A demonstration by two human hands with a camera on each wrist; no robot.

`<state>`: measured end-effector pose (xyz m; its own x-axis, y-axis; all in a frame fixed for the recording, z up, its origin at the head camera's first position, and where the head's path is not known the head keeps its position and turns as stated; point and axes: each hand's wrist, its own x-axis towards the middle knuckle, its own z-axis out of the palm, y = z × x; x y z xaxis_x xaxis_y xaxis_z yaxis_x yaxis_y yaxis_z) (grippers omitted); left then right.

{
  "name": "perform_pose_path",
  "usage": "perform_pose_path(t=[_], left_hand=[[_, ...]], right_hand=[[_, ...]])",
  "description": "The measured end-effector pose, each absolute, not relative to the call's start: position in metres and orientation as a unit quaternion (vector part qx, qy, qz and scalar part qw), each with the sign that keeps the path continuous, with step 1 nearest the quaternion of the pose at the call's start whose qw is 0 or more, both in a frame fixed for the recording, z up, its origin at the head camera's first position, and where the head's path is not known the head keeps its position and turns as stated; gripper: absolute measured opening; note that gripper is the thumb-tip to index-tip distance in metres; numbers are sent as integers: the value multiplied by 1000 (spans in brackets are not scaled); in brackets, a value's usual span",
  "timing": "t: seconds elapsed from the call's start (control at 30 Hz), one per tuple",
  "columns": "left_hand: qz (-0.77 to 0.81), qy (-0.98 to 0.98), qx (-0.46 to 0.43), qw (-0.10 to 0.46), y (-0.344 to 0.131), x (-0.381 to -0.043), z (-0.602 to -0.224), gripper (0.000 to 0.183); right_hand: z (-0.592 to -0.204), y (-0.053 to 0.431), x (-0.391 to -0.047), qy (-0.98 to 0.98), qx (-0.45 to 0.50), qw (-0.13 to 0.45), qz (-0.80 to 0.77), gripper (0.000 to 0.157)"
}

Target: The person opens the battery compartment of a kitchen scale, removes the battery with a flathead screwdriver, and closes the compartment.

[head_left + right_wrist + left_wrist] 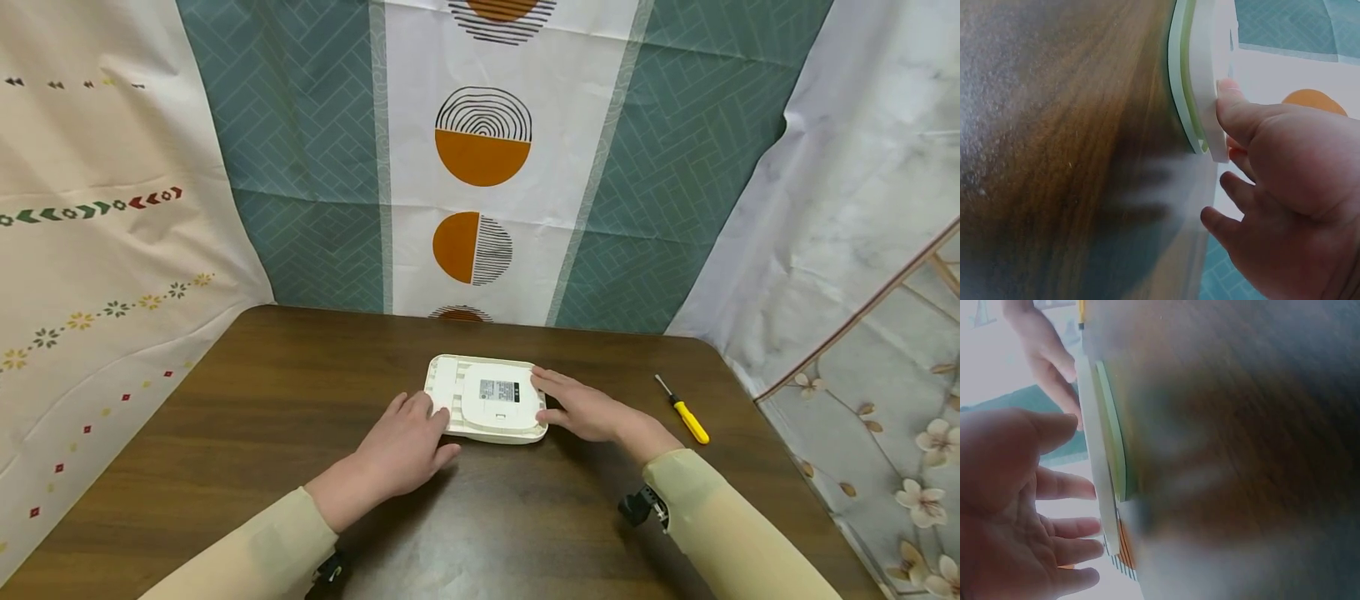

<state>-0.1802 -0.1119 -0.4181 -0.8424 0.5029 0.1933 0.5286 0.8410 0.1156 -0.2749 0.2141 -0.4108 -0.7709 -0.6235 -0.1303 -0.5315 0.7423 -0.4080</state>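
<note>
A white plastic device with rounded corners lies on the brown table, its raised panel and printed label facing up. My left hand rests its fingertips on the device's left end, with the thumb held apart from it. On the right end, the fingers of my right hand touch the far corner and its thumb the near one. Seen from the right wrist, the thumb lies against the white rim above a pale green lower layer. In the left wrist view, the left fingers extend toward the device's edge.
A screwdriver with a yellow handle lies on the table to the right of my right hand. Patterned cloths hang behind the table and along both sides.
</note>
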Motion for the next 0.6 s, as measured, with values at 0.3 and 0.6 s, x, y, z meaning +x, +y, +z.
perform_pose_path(t=[0.3, 0.6], left_hand=[[-103, -960, -253, 61, -118, -199, -422, 60], [-121, -962, -241, 43, -115, -225, -425, 64]], right_hand=[[-417, 212, -264, 933, -316, 59, -161, 66], [-420, 194, -246, 937, -320, -15, -137, 64]])
